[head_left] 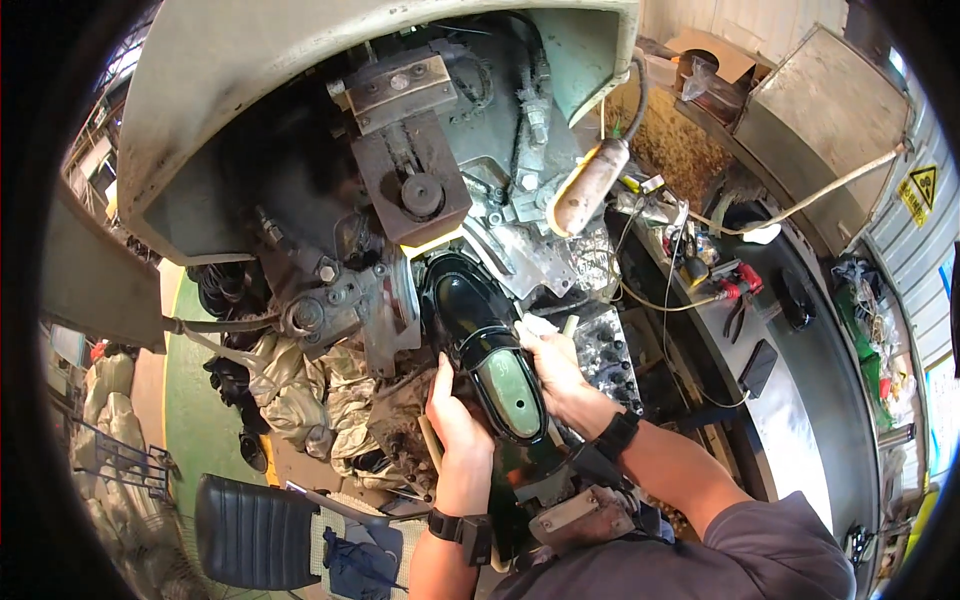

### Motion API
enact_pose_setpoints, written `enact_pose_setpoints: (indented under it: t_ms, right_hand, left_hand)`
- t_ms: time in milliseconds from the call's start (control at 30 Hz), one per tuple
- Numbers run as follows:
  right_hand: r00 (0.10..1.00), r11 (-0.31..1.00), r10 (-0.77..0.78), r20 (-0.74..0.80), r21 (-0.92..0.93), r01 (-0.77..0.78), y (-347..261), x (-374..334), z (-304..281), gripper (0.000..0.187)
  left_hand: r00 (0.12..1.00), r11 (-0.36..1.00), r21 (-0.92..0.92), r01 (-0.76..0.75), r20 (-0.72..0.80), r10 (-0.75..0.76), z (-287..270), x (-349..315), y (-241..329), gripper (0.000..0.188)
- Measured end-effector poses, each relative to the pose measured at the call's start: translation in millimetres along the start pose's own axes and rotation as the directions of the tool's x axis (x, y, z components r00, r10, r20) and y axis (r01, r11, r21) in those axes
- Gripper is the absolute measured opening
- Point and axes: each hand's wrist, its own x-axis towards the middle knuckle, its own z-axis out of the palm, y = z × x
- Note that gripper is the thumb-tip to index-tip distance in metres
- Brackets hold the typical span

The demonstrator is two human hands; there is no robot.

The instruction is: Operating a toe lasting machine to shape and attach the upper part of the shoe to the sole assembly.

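Note:
A glossy black shoe upper (467, 305) is stretched over a green shoe last (509, 392) in the middle of the view, its toe pointing away from me into the machine. My left hand (457, 413) is wrapped around the shoe's left side, near the heel. On the other side, my right hand (556, 368) grips the shoe by its opening, thumb on top; something pale covers the fingertips there, too small to make out. The toe lies just under the machine's dark metal block (412, 185), between metal plates (385, 325). The fingers' undersides are hidden by the shoe.
A lamp (590, 188) hangs to the right of the block. Farther right, a bench (790, 440) holds a phone (759, 367), pliers (735, 318) and a red-handled tool (742, 281). Cloth bundles (345, 400) and a black chair (250, 530) are at the left.

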Motion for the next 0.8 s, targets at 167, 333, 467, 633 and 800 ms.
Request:
enact_pose_setpoints:
  t_ms: [167, 333, 467, 633, 800]
  right_hand:
    - [0.996, 0.999, 0.032, -0.083, -0.022, -0.034, -0.7, 1.4, 2.7, 0.015]
    - [0.999, 1.000, 0.019, -0.043, 0.019, -0.018, 9.5, 11.3, -8.6, 0.019]
    - [0.997, 0.998, 0.061, -0.050, -0.001, -0.061, 15.9, 17.5, -16.0, 0.020]
    - [0.999, 0.999, 0.036, -0.015, -0.006, -0.036, 18.9, 21.1, -23.5, 0.022]
    - [0.998, 0.997, -0.037, 0.047, 0.068, 0.034, 23.5, 23.0, -23.1, 0.024]
  left_hand:
    - [0.998, 0.999, 0.027, 0.031, -0.057, -0.029, -0.5, 2.1, 0.2, 0.041]
    - [0.998, 0.997, 0.040, -0.059, -0.014, 0.060, -18.6, 17.0, -15.7, 0.041]
    - [0.996, 0.996, 0.008, -0.089, -0.030, 0.090, -40.3, 37.9, -28.9, 0.039]
    - [0.995, 0.994, 0.051, -0.096, -0.035, 0.098, -46.6, 45.5, -39.0, 0.045]
    - [0.969, 0.957, 0.165, -0.237, -0.029, 0.245, -52.7, 50.4, -46.9, 0.043]
